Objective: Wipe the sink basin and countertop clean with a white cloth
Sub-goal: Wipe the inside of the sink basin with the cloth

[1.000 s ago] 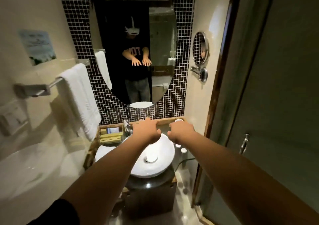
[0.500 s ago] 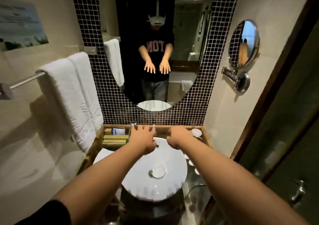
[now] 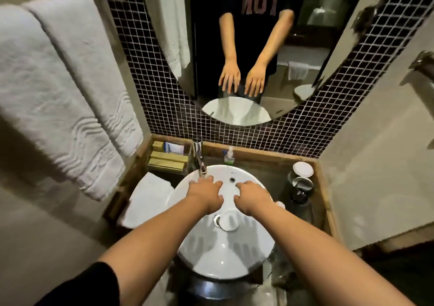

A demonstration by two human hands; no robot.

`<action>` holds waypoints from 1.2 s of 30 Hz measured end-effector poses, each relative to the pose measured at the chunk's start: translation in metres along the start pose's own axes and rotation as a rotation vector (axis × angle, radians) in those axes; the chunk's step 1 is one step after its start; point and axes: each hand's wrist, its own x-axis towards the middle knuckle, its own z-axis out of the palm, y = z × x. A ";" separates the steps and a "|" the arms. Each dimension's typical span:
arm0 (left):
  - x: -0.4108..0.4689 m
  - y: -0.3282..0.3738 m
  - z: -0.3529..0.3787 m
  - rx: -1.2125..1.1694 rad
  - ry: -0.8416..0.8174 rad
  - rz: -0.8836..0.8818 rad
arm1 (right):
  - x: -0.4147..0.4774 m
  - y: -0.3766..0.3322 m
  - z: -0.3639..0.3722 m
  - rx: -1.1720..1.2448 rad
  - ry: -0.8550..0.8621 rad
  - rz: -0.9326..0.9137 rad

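Note:
A round white sink basin [image 3: 223,254] sits on a dark countertop [image 3: 270,176] framed in wood. My left hand [image 3: 205,194] and my right hand [image 3: 252,196] hover palm down, side by side, above the back half of the basin, fingers spread and holding nothing. A folded white cloth [image 3: 146,200] lies on the countertop just left of the basin, apart from both hands. The chrome tap [image 3: 199,157] stands at the basin's back rim, just beyond my left fingertips. The drain plug [image 3: 226,221] shows below my wrists.
White towels [image 3: 58,82] hang from a wall rail at the left. Boxed toiletries [image 3: 168,158] fill the back left corner; a small soap bottle [image 3: 229,156] stands behind the basin. Cups and a dark kettle [image 3: 301,188] crowd the right side. A mirror [image 3: 237,47] faces me.
My head has moved closer and tilted down over the sink, so the basin fills more of the view. Both hands stayed open and side by side, now lower over the basin.

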 end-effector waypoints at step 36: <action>0.131 0.030 0.260 -0.192 -0.081 0.039 | 0.162 0.066 0.237 0.364 -0.029 0.240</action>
